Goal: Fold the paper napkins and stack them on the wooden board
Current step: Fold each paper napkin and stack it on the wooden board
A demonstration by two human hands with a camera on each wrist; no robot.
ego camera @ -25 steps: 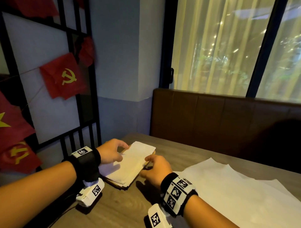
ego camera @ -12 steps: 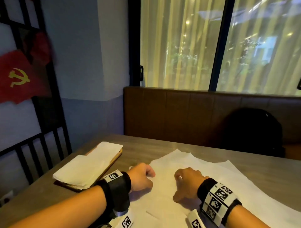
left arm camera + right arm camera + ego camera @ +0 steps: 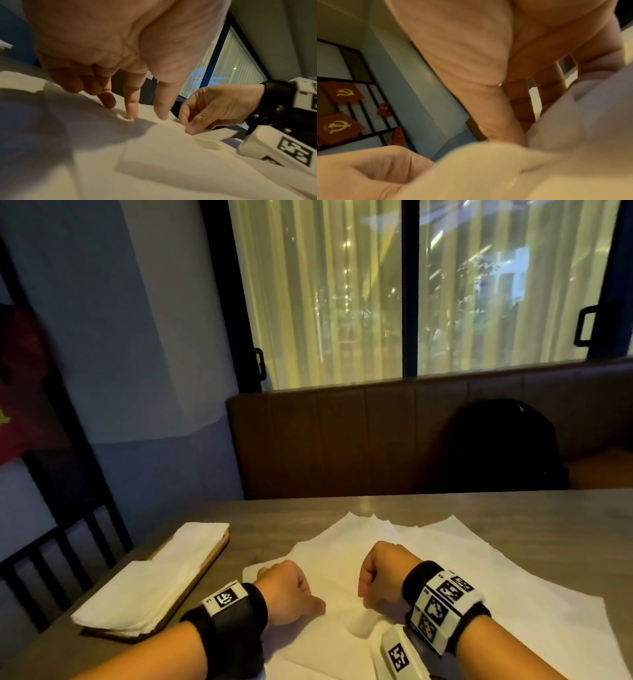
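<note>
Napkins [image 3: 428, 573], thin white unfolded sheets, lie overlapped on the table [image 3: 548, 518] under both hands. The right hand [image 3: 380, 573] pinches a raised edge of the top sheet between thumb and forefinger. Just beside it, the left hand [image 3: 287, 590] presses bent fingertips [image 3: 132, 108] onto the same paper. Left of the grip, a stack [image 3: 154, 577] of folded napkins rests on the wooden board [image 3: 205, 566]. The table is grey-brown with a wood grain. Beyond it stands a brown padded bench [image 3: 342, 440] under a curtained window [image 3: 342, 296].
</note>
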